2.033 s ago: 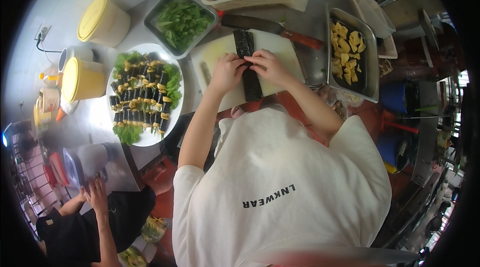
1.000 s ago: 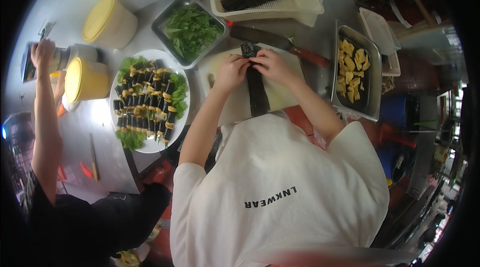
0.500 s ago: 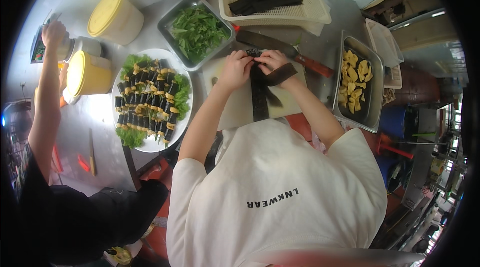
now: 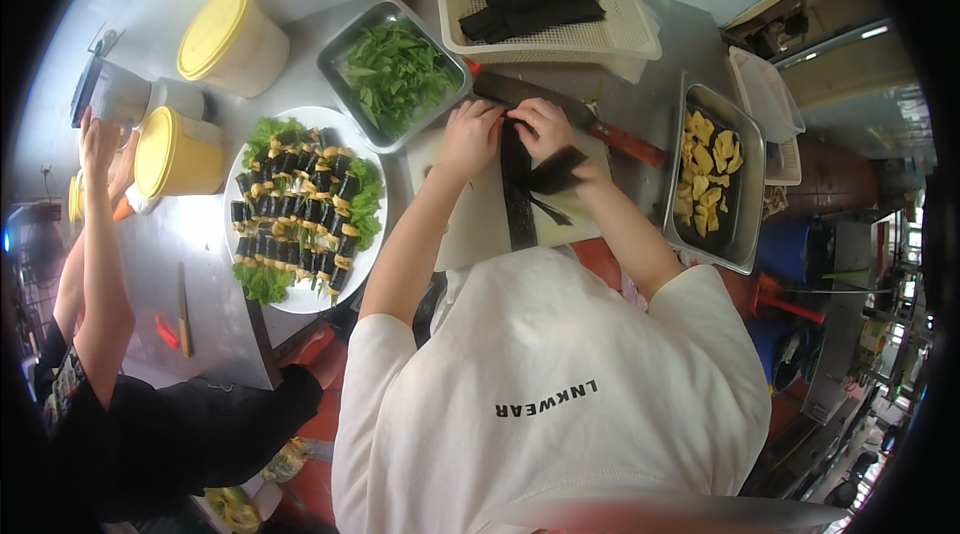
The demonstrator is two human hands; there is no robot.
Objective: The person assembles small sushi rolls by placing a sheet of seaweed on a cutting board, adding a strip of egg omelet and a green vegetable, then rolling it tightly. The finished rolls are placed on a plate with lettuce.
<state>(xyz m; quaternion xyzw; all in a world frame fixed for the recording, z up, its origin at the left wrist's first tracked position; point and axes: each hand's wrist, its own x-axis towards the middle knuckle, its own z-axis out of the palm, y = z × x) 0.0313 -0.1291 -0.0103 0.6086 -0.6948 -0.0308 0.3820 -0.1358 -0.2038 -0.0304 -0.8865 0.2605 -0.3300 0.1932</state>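
My left hand [image 4: 468, 144] and my right hand [image 4: 543, 134] meet fingertip to fingertip over a white cutting board [image 4: 470, 224]. The fingers of both are bent and pinched on a dark seaweed strip [image 4: 556, 172], whose loose tail hangs by my right wrist. What lies right between the fingertips is mostly hidden. Another dark strip [image 4: 519, 219] runs down the board toward my shirt. Just beyond my hands rests a broad cleaver [image 4: 622, 142] with a reddish-brown handle, lying slantwise.
A plate [image 4: 300, 300] of dark rolls on lettuce stands left. Behind are a pan of green leaves [image 4: 395, 69] and a basket [image 4: 545, 52] of dark sheets. Yellow pieces fill a metal pan [image 4: 745, 244] at right. A co-worker's hand [image 4: 97, 144] is by lidded tubs [image 4: 185, 159].
The dark roll at my fingertips no longer shows. The loose strip by my right wrist has swung toward me. The co-worker's hand has drawn lower beside the tubs.
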